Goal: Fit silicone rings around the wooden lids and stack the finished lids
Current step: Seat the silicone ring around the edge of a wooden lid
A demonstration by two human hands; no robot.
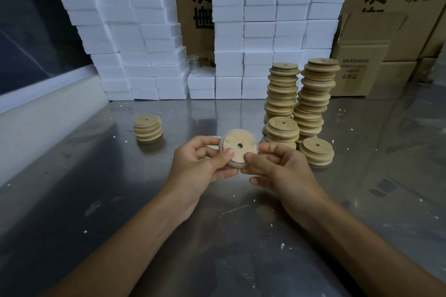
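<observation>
Wooden lid, round with a small centre hole, is held up over the middle of the steel counter, tilted toward the viewer. A pale silicone ring shows along its left and lower rim. Both hands pinch it: the left hand with its thumb on the face, the right hand likewise from the other side. A short finished stack sits toward the left edge; tall lid stacks stand toward the back right, before white foam blocks and cardboard cartons.
</observation>
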